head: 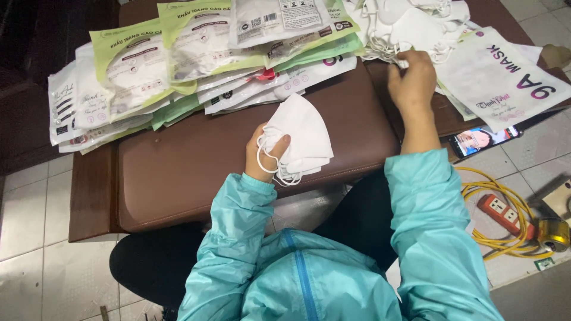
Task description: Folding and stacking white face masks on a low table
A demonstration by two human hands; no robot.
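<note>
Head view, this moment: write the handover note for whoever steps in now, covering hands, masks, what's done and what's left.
Left hand: holds a small stack of folded white masks over the brown padded bench.
Right hand: reaching into the loose mask pile at the far right, fingers on one.
Filled pouches lie fanned along the bench's far edge; empty white bags sit right.
Done: a few masks gathered. Left: loose pile remains.

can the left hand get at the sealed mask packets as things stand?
Probably not freely: the left hand already grips a stack of white masks. The sealed packets lie just beyond, nothing between.
</note>
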